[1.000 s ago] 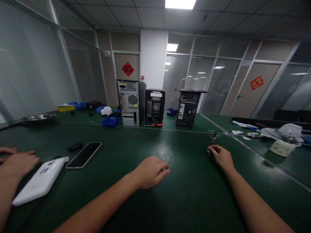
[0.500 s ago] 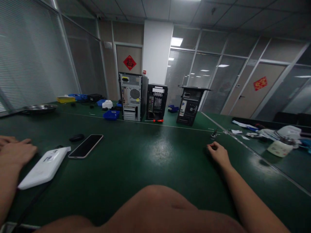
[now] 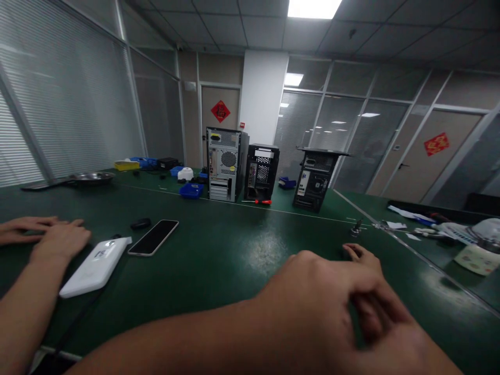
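Observation:
My left hand [image 3: 320, 302] looms large and near in the head view, reaching across from the lower left. Its fingers are curled towards the thumb, and what lies in them, if anything, is hidden. Behind it my right hand [image 3: 365, 258] rests on the green table [image 3: 219, 250], its thumb and fingertips bent together; nothing I can name shows in them. Just beyond the right hand stands a small dark metal piece [image 3: 356, 228]. The left hand covers much of the right forearm.
Another person's hands [image 3: 58, 239] rest at the left, beside a white flat box [image 3: 96, 266], a phone [image 3: 154, 238] and a black mouse [image 3: 140, 223]. Computer cases [image 3: 224, 166] stand at the back, with a red screwdriver [image 3: 262, 202] before them. A patterned container [image 3: 474, 259] is at right.
My left hand has come up and right into full view, now in front of my right forearm. The view has shifted, so the table items sit further right and lower.

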A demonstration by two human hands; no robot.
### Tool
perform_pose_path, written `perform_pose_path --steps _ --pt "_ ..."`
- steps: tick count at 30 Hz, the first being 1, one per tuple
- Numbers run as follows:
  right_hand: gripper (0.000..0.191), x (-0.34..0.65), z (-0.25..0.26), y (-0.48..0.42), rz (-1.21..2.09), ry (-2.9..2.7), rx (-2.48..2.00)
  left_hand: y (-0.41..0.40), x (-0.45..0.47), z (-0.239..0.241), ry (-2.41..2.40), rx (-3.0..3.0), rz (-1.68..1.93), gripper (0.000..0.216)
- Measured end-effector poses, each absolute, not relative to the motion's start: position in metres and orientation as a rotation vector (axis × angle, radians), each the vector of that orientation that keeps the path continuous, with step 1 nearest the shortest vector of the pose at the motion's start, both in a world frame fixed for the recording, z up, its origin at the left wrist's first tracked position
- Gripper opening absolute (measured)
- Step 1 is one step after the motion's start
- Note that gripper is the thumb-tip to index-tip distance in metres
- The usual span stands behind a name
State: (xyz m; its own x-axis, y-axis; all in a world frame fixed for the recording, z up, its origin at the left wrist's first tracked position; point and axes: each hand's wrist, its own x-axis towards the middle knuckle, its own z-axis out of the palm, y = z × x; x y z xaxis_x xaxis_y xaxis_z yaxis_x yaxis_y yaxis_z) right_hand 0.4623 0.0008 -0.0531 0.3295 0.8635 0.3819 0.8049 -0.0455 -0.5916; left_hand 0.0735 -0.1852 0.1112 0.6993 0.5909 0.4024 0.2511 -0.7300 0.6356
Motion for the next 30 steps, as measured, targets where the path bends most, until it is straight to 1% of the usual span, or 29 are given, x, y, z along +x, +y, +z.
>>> perform_pose_path --steps 2,3,5,8,10,12,14,17,20,25,30 --pt "0.050 0.466 -0.057 0.004 0.096 -1.518 -1.919 -0.152 0.076 0.121 0.715 2.328 0.909 0.025" --pt "0.053 0.468 -0.059 0.006 0.092 -1.530 -1.962 -0.134 0.076 0.115 0.780 2.358 0.936 0.022" --pt "0.059 0.472 -0.065 0.009 0.082 -1.548 -2.021 -0.099 0.072 0.086 0.951 2.434 0.932 0.020" --pt "0.058 0.473 -0.069 0.012 0.066 -1.606 -1.995 -0.053 0.057 0.029 1.182 2.526 0.843 0.020" --pt "0.057 0.462 -0.065 0.011 0.060 -1.683 -1.914 -0.032 0.044 0.000 1.232 2.544 0.784 0.023" --pt "0.059 0.439 -0.056 0.006 0.094 -1.772 -1.810 -0.022 0.035 -0.014 1.198 2.519 0.788 0.026" --pt "0.062 0.404 -0.043 -0.004 0.189 -1.843 -1.711 -0.020 0.031 -0.018 1.187 2.481 0.825 0.026" --pt "0.056 0.338 -0.028 -0.024 0.325 -1.986 -1.557 -0.027 0.036 -0.017 1.187 2.474 0.817 0.026" --pt "0.060 0.282 -0.025 -0.044 0.414 -2.201 -1.358 -0.038 0.046 -0.019 1.176 2.508 0.781 0.026" --pt "0.066 0.252 -0.031 -0.059 0.349 -2.350 -1.165 -0.046 0.054 -0.023 1.079 2.643 0.699 0.021" --pt "0.067 0.258 -0.029 -0.060 0.218 -2.384 -1.126 -0.044 0.052 -0.022 1.078 2.524 0.767 0.013"
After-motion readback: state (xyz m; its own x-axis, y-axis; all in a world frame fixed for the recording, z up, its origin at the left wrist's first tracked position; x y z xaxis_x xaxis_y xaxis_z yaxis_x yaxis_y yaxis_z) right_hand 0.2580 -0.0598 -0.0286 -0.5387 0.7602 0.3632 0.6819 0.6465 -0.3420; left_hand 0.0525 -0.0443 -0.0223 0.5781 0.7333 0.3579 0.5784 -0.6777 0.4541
